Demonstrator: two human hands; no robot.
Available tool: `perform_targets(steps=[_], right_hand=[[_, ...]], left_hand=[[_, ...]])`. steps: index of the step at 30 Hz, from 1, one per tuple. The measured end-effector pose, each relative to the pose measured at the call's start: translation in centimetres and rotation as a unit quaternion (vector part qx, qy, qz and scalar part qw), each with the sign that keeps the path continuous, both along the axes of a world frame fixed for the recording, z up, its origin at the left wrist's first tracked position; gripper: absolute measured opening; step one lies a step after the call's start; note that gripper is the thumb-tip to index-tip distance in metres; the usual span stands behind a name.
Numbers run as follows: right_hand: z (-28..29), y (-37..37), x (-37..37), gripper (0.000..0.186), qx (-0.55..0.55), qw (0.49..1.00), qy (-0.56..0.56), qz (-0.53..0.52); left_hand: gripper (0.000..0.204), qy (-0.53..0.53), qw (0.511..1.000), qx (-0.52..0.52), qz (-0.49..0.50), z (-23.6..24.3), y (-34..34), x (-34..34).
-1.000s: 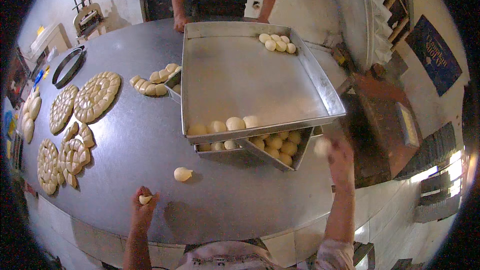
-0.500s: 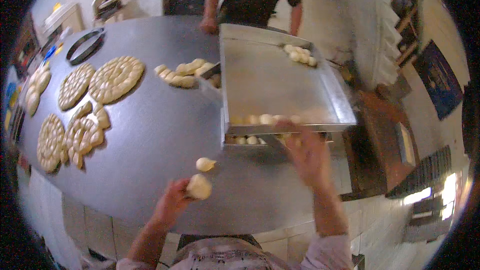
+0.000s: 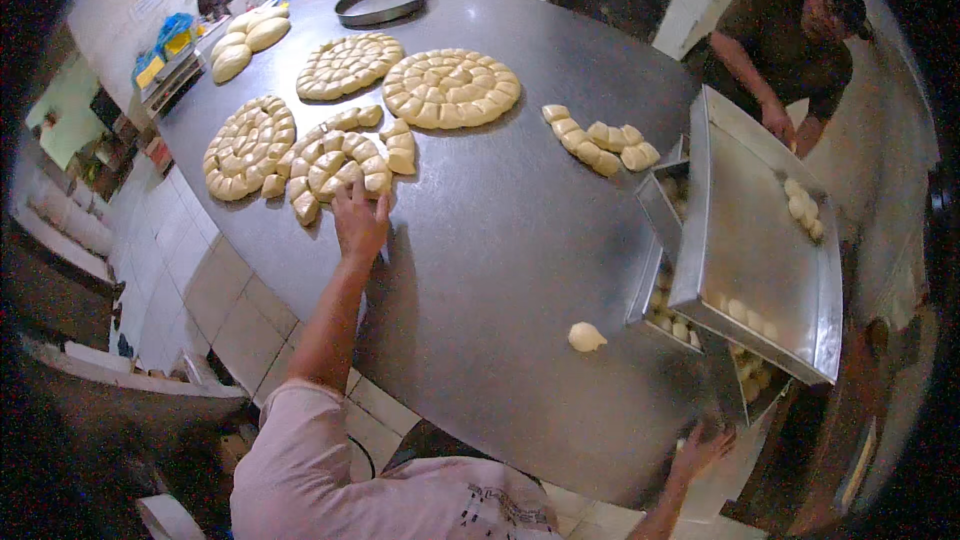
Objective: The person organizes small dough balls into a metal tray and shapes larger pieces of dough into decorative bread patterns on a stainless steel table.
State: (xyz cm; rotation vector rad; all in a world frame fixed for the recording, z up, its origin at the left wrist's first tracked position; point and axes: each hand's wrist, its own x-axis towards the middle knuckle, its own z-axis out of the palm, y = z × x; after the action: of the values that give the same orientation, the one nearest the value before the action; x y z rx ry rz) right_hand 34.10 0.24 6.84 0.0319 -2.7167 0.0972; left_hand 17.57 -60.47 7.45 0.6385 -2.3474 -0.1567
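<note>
My left hand (image 3: pixel 360 220) reaches far forward over a loose heap of cut dough (image 3: pixel 328 162), fingers stretched apart and fingertips touching its near side. Beside that heap lies a coil of scored dough (image 3: pixel 250 148). Low at the right, near the table edge, my right hand (image 3: pixel 703 447) is slightly blurred, its fingers spread with nothing in them. Above it stands a metal tray (image 3: pixel 745 230), with a row of dough balls (image 3: pixel 740 316) along its near end and a few more at its far side. One small dough piece (image 3: pixel 586 337) lies alone on the table.
Two more dough coils (image 3: pixel 451 89) lie farther back, near a metal ring pan (image 3: pixel 382 2). Smooth dough lumps (image 3: pixel 250 38) sit at the far left. More trays (image 3: pixel 648 310) holding dough balls are under the top one. Another person (image 3: pixel 775 60) stands behind the trays.
The view has turned left. My left hand, which held a round dough piece, has moved to the cut dough heap. My right hand has left the tray's near end and drawn back toward the table edge.
</note>
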Motion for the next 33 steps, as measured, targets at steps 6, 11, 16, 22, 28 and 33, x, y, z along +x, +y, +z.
perform_targets(steps=[6,11,16,22,28,33], right_hand=[[-2.0,1.3,2.6,0.042,-0.118,0.992,-0.038,-0.041],[-0.1,4.1,-4.7,0.044,-0.264,0.934,0.054,-0.233],[-0.2,2.7,-0.6,0.043,-0.201,0.976,-0.057,-0.053],[4.3,4.3,-7.9,0.03,-0.321,0.9,-0.072,-0.286],[1.7,9.8,-2.6,0.025,-0.195,0.973,0.03,-0.12],[2.8,6.2,-2.4,0.03,-0.057,0.995,0.011,-0.087]], left_hand=[[0.055,-0.125,0.991,0.028,0.044,-0.2,-2.4,-3.0],[0.048,-0.121,0.988,0.065,-0.068,-0.7,2.2,-0.6],[0.04,-0.049,0.849,0.459,-0.256,0.4,12.5,6.2],[0.015,-0.041,0.637,0.728,-0.251,4.4,21.0,8.3],[0.02,-0.132,0.736,0.599,-0.286,6.8,24.9,7.6],[0.025,-0.187,0.762,0.545,-0.297,6.3,25.7,7.4]])
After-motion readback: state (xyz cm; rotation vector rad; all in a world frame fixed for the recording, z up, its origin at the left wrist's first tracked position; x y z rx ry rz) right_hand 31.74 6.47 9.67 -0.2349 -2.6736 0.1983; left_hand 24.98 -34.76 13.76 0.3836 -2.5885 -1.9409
